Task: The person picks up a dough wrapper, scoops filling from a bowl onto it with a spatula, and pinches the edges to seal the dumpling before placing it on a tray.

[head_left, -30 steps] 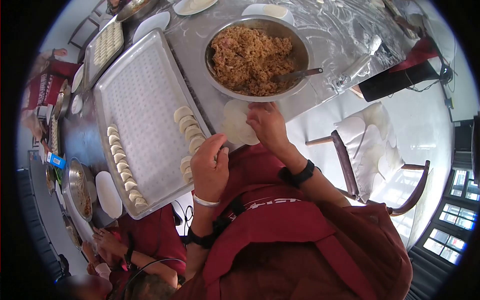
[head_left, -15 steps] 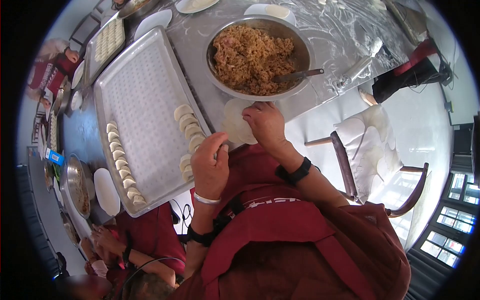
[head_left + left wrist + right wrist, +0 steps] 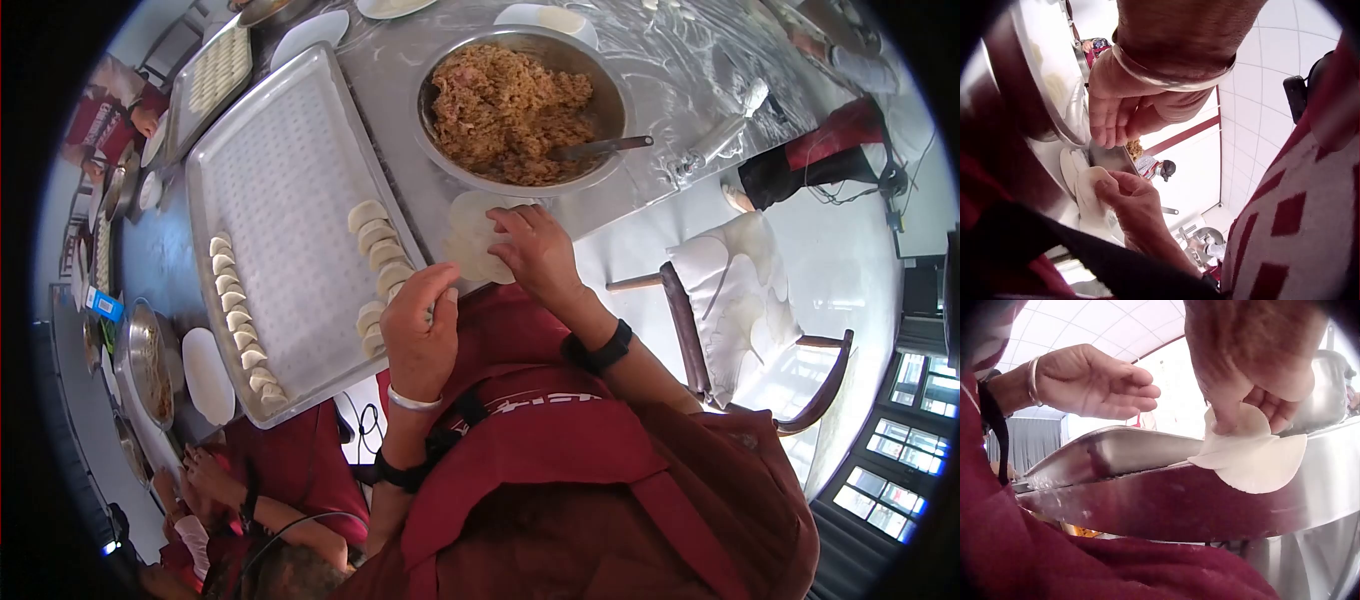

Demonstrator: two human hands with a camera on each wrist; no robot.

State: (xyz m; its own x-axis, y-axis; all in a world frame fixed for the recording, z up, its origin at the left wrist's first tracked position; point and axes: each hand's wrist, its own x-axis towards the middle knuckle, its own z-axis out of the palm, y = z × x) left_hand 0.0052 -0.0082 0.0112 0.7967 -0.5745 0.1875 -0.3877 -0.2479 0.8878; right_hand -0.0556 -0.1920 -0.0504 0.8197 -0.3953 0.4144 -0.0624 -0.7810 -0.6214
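My right hand (image 3: 543,258) is at a small pile of round dough wrappers (image 3: 468,238) near the table edge. In the left wrist view its thumb and fingers pinch a dumpling wrapper (image 3: 1092,199). The right wrist view shows the thumb pressed on the overlapping wrappers (image 3: 1260,467), which hang past the table edge. My left hand (image 3: 420,335) is held beside the tray corner with nothing in it, its fingers relaxed and slightly bent, as the right wrist view shows. Folded dumplings (image 3: 377,240) line the near side of the metal tray (image 3: 285,170), partly hidden by that hand.
A steel bowl (image 3: 424,140) of meat filling (image 3: 510,115) stands beyond the wrappers, a flat-handled utensil (image 3: 605,148) leaning in it. Another row of dumplings (image 3: 238,320) runs along the tray's far side. A chair (image 3: 740,300) stands right. Other people work at the left.
My right hand's fingers have shifted over the wrappers and now show more spread, with more of the pile uncovered. My left hand has stayed in place.
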